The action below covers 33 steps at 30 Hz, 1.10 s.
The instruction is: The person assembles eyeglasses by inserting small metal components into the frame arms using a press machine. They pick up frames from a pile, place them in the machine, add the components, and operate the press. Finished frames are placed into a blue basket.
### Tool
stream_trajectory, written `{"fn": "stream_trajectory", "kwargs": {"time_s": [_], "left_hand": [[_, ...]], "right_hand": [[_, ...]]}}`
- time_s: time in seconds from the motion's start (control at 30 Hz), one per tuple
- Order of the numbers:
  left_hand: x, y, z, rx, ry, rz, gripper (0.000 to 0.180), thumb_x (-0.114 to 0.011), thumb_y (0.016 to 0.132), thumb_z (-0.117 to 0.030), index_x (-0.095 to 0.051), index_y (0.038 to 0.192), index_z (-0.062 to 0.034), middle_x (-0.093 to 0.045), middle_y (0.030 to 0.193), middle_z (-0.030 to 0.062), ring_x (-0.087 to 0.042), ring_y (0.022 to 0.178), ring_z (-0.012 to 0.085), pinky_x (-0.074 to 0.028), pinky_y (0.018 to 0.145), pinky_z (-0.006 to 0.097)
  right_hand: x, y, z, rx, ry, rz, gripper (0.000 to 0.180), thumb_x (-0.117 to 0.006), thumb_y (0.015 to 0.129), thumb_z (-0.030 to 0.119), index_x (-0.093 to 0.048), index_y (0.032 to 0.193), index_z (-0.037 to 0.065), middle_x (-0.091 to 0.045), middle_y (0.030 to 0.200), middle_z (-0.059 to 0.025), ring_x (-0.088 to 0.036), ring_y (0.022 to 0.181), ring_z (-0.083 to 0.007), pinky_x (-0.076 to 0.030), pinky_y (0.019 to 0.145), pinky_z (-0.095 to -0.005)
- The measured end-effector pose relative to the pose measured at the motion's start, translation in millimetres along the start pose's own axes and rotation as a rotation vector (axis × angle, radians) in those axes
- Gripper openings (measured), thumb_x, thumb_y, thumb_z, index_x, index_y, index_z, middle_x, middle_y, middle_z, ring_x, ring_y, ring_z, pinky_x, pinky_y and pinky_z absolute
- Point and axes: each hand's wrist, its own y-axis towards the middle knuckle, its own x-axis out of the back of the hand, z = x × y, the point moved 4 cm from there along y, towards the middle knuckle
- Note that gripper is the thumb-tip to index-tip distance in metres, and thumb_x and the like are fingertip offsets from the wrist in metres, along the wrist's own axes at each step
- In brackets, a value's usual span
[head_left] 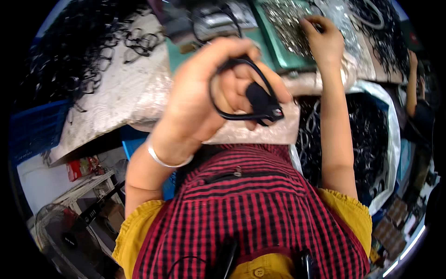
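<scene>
Closest to us, our left hand (197,86) grips a black glasses frame (270,111), raised above the worktop (132,83); it looks blurred, partly hidden in our grasp. Our right hand (327,44) bends over small silvery pieces (288,25) in a green tray (275,46); we cannot tell whether it holds any. Our right forearm (337,125) partly covers a white sack (394,121).

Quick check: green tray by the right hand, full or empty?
Not empty: many small silvery metal pieces lie in the green tray by the right hand. Whether it's filled to the brim, I cannot tell.
</scene>
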Motion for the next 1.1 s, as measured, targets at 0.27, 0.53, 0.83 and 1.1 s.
{"fn": "stream_trajectory", "kwargs": {"time_s": [0.27,0.53,0.83,1.1], "left_hand": [[55,-9,25,0.190,-0.124,0.508,0.046,-0.047,0.097,-0.035,-0.052,0.113,0.0071,-0.067,0.092,0.0227,-0.067,0.066,0.0264,-0.054,0.059,0.026],[-42,-80,25,-0.564,0.583,1.151,0.025,-0.063,0.087,-0.014,-0.067,0.105,0.0028,-0.064,0.116,0.0176,-0.048,0.064,0.0229,-0.045,0.058,0.032],[-71,-67,34,-0.155,0.175,1.394,0.025,-0.060,0.088,-0.004,-0.061,0.112,0.0031,-0.066,0.106,0.0169,-0.064,0.097,0.0285,-0.050,0.083,0.037],[-71,-76,46,-0.211,0.188,1.453,0.029,-0.071,0.087,-0.016,-0.065,0.108,0.0025,-0.069,0.103,0.0147,-0.064,0.094,0.0225,-0.051,0.082,0.034]], "right_hand": [[4,-20,22,-0.145,0.086,-0.121,0.013,-0.069,0.082,0.010,-0.070,0.089,0.000,-0.068,0.074,-0.0115,-0.064,0.068,-0.0195,-0.051,0.066,-0.0300],[-8,-16,18,-0.109,0.490,-0.045,0.021,-0.070,0.086,0.016,-0.070,0.098,-0.001,-0.070,0.084,-0.0038,-0.063,0.079,-0.0104,-0.048,0.074,-0.0228],[5,-23,7,-0.197,0.664,0.014,0.014,-0.063,0.092,0.006,-0.064,0.104,-0.001,-0.065,0.096,-0.0023,-0.059,0.089,-0.0095,-0.046,0.083,-0.0225],[-6,-34,10,-0.254,0.727,0.086,0.007,-0.062,0.092,0.007,-0.065,0.098,0.002,-0.062,0.090,0.0014,-0.053,0.084,-0.0062,-0.042,0.079,-0.0203]]}}
